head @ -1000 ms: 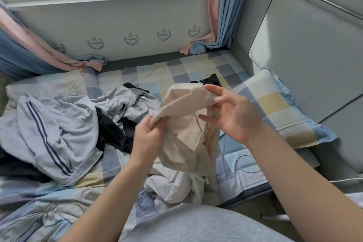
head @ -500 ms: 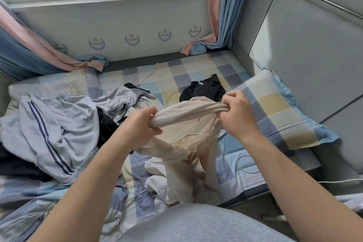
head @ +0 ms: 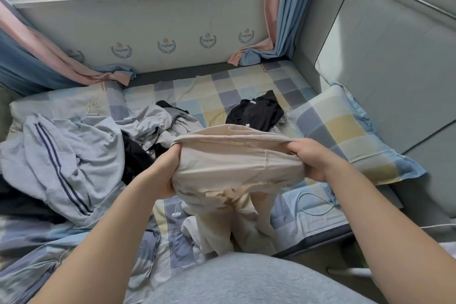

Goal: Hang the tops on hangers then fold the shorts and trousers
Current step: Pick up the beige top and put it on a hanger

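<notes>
Hands are both clamped on the beige garment (head: 234, 163), head view only; left hand (head: 169, 170) is curled into the left end of the upper band, fingers buried in cloth; right hand (head: 308, 158) is curled round the right end; the band is pulled taut between them and held up above the checked bed (head: 222, 86), close to the body; two leg-like tubes are left hanging below the hands onto the sheet, so trousers are judged likely; fabric is judged thin, light and soft, with no stiffness and some stretch; slipping is judged unlikely, bunching likely; best hold is judged to be the waistband corners, as gripped now, then the leg hems for folding; a grey striped garment (head: 61, 155) is heaped left of the left hand; a black garment (head: 256, 113) is seen just beyond the beige one; a checked pillow (head: 345, 131) is seen to the right.
</notes>
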A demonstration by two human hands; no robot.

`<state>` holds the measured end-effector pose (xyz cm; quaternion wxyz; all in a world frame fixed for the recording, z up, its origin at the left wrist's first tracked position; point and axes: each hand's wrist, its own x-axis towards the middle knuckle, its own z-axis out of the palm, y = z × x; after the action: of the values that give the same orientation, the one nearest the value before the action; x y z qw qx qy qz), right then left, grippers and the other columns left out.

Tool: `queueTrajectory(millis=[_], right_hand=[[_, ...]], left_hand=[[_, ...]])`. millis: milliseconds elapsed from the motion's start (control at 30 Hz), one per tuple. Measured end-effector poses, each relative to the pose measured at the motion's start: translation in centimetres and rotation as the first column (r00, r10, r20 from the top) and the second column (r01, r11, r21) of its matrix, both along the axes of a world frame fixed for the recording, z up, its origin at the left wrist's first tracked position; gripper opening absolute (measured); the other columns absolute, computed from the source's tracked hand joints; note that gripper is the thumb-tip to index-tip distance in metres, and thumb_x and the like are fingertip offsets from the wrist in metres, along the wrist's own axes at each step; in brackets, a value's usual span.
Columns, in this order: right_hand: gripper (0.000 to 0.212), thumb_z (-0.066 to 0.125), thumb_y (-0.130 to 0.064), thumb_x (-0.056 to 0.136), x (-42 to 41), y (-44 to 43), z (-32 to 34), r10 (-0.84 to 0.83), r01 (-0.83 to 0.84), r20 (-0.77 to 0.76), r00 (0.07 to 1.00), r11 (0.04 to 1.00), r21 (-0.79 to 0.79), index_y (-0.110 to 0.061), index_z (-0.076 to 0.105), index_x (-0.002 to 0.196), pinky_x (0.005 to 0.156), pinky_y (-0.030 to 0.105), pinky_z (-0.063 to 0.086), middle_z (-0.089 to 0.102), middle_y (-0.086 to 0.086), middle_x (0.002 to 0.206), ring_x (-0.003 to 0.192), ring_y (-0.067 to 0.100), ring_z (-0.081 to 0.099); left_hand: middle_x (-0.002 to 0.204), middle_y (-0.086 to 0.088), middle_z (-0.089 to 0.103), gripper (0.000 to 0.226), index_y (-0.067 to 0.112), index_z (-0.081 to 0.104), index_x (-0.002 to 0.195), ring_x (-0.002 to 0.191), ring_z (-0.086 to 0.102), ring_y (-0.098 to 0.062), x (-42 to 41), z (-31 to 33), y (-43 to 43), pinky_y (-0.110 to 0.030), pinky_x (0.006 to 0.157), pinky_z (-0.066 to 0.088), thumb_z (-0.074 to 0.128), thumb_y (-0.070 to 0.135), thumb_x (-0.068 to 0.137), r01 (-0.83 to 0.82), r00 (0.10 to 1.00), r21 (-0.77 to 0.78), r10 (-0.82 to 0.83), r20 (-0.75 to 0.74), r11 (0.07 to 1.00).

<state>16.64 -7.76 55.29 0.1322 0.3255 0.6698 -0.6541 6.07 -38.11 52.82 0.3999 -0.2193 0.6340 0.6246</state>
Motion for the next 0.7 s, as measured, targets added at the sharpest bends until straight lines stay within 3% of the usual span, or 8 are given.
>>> queueTrajectory(millis=[100, 200, 300, 400, 467, 567, 633, 700], right_hand=[[0.029, 0.045, -0.022, 0.104, -0.2, 0.1, -0.7, -0.063, 0.066, 0.020, 0.998, 0.944, -0.322, -0.015, 0.073, 0.107, 0.061, 0.032, 0.058, 0.075, 0.006, 0.093, 0.075, 0.020, 0.070], [0.023, 0.044, -0.019, 0.102, -0.7, -0.2, -1.6, -0.269, 0.230, -0.026, 0.963, 0.867, -0.442, -0.012, 0.066, 0.106, 0.067, 0.034, 0.053, 0.071, 0.007, 0.092, 0.077, 0.021, 0.066], [0.029, 0.056, -0.030, 0.097, -0.6, -1.4, -3.3, -0.217, 0.193, -0.055, 0.975, 0.940, -0.282, -0.020, 0.058, 0.125, 0.077, 0.037, 0.044, 0.064, 0.006, 0.116, 0.097, 0.023, 0.058], [0.085, 0.069, -0.044, 0.088, 0.0, -3.8, -4.7, -0.130, 0.131, 0.011, 0.991, 0.983, -0.130, -0.026, 0.022, 0.156, 0.109, 0.054, 0.028, 0.037, 0.003, 0.156, 0.143, 0.028, 0.032], [0.111, 0.073, -0.058, 0.074, 0.4, -5.9, -5.0, -0.025, 0.032, 0.064, 0.998, 0.992, -0.124, -0.032, 0.008, 0.159, 0.114, 0.062, 0.018, 0.020, 0.005, 0.165, 0.150, 0.033, 0.019], [0.126, 0.074, -0.068, 0.068, 0.5, -9.0, -6.0, 0.097, -0.079, 0.238, 0.966, 0.993, -0.082, -0.035, -0.008, 0.158, 0.107, 0.072, 0.022, 0.013, 0.009, 0.166, 0.149, 0.042, 0.019], [0.110, 0.069, -0.067, 0.080, 0.5, -10.4, -7.1, 0.107, -0.074, 0.373, 0.922, 0.992, -0.101, -0.027, 0.003, 0.159, 0.094, 0.075, 0.037, 0.026, 0.015, 0.160, 0.140, 0.047, 0.032], [0.080, 0.069, -0.057, 0.086, 0.4, -10.8, -8.5, 0.117, 0.023, 0.422, 0.899, 0.950, -0.311, -0.015, 0.037, 0.146, 0.084, 0.064, 0.052, 0.049, 0.019, 0.141, 0.123, 0.043, 0.052]], left_hand=[[0.090, -0.011, 0.076, 0.053, 0.014, 0.079, 0.093, 0.071, 0.074, -0.029, 0.7, 1.2, 0.2, -0.038, 0.058, 0.059, 0.050, 0.058, 0.095, 0.072, 0.992, 0.182, -0.089, 0.089, 0.981], [0.092, -0.012, 0.074, 0.052, 0.010, 0.076, 0.105, 0.074, 0.073, -0.027, 1.6, 1.8, 1.0, -0.035, 0.060, 0.059, 0.041, 0.048, 0.102, -0.050, 0.997, 0.431, 0.022, 0.068, 0.901], [0.092, -0.014, 0.073, 0.051, 0.006, 0.069, 0.116, 0.074, 0.073, -0.026, 2.5, 2.1, 1.8, -0.032, 0.059, 0.059, 0.038, 0.044, 0.104, -0.132, 0.991, 0.569, 0.096, 0.092, 0.812], [0.095, -0.016, 0.072, 0.049, 0.003, 0.068, 0.115, 0.076, 0.073, -0.027, 2.8, 2.7, 2.3, -0.033, 0.062, 0.060, 0.040, 0.042, 0.102, -0.154, 0.988, 0.627, 0.117, 0.100, 0.764], [0.099, -0.016, 0.071, 0.048, 0.003, 0.069, 0.115, 0.081, 0.072, -0.028, 3.0, 3.3, 2.6, -0.035, 0.068, 0.061, 0.047, 0.041, 0.096, -0.136, 0.991, 0.639, 0.113, 0.077, 0.757], [0.105, -0.016, 0.071, 0.051, 0.003, 0.075, 0.111, 0.089, 0.071, -0.030, 3.1, 3.9, 2.9, -0.039, 0.080, 0.059, 0.055, 0.042, 0.085, -0.113, 0.993, 0.658, 0.104, 0.052, 0.744], [0.108, -0.017, 0.071, 0.052, 0.003, 0.076, 0.112, 0.092, 0.071, -0.030, 3.2, 4.3, 2.8, -0.042, 0.085, 0.058, 0.055, 0.042, 0.085, -0.117, 0.993, 0.676, 0.105, 0.060, 0.727], [0.107, -0.017, 0.072, 0.051, 0.002, 0.076, 0.111, 0.092, 0.072, -0.031, 3.2, 4.5, 2.7, -0.043, 0.085, 0.058, 0.056, 0.042, 0.086, -0.116, 0.993, 0.693, 0.106, 0.057, 0.712]])
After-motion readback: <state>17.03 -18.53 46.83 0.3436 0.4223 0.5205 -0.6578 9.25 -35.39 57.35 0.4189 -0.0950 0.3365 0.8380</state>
